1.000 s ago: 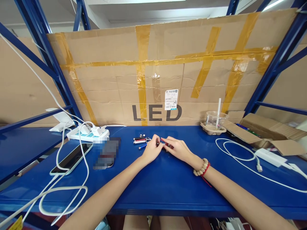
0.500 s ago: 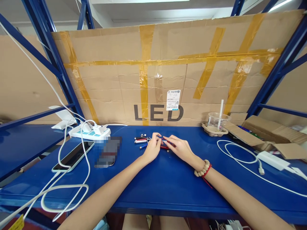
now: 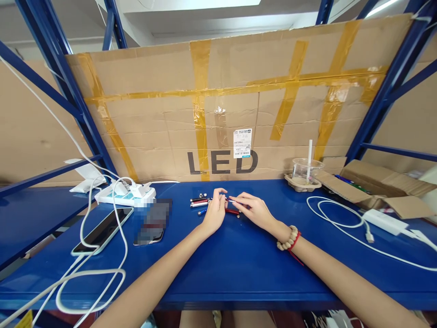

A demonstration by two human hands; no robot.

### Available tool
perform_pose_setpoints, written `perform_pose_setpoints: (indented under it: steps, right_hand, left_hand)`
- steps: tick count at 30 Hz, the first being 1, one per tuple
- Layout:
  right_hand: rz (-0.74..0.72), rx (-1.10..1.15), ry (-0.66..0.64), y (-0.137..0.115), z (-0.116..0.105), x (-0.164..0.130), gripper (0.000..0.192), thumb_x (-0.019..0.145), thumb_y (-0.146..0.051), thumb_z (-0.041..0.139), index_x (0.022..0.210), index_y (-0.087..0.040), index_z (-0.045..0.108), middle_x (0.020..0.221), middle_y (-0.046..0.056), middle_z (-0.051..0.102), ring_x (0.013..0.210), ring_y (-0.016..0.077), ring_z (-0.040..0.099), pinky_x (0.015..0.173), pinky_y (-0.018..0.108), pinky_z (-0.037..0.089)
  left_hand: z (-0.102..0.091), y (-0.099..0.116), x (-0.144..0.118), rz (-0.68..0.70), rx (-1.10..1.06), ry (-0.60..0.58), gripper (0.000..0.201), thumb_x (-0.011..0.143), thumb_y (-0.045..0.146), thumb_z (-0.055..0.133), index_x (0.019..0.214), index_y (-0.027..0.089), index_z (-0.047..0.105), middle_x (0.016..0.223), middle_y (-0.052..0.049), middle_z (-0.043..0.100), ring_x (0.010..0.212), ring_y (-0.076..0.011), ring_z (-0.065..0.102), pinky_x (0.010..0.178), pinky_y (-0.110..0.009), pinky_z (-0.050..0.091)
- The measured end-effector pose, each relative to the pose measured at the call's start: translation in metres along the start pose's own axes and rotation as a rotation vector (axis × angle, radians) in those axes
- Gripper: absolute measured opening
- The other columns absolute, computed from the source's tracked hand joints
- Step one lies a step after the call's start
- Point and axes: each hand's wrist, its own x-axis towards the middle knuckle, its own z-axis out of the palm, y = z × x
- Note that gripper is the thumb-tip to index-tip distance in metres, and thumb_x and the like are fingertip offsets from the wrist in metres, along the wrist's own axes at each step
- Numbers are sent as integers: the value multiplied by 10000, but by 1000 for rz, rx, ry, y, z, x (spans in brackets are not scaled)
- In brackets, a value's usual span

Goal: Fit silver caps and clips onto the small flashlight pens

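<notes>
A white power strip (image 3: 124, 197) and phone (image 3: 104, 231) at left, a clear cup (image 3: 303, 172) at far right, and taped cardboard (image 3: 153, 132) behind.

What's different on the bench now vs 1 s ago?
A dark red barrel now lies in view on the blue tabletop, just nearer than the fingertips; before, the right hand mostly hid it. Whether it was let go or just uncovered, I can't tell. The left hand shifted only slightly. Unchanged: pens, cup, power strip.

likely storeroom: blue racking (image 3: 95, 136), cardboard (image 3: 160, 132)
</notes>
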Motion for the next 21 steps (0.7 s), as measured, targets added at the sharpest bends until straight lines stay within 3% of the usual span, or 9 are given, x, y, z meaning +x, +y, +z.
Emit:
perform_pose_setpoints:
  steps: [10, 21]
  right_hand:
    - [71, 176, -39, 2, 8, 0, 328, 865, -399, 445, 1077, -223, 624, 832, 16, 622, 584, 92, 552, 546, 215, 436]
    - [33, 161, -135, 4, 5, 0, 329, 886, -400, 401, 907, -191, 654, 727, 11, 589, 602, 105, 536, 568, 217, 416]
  left_hand:
    - [-2, -3, -2, 104, 133, -32, 177, 913, 245, 264, 1059, 205, 356, 677, 31, 411, 615, -123, 450, 636, -255, 372]
    - [-5, -6, -1, 154, 187, -115, 189, 902, 222, 280, 1064, 218, 377, 787, -5, 499, 797, -159, 536, 724, -274, 401]
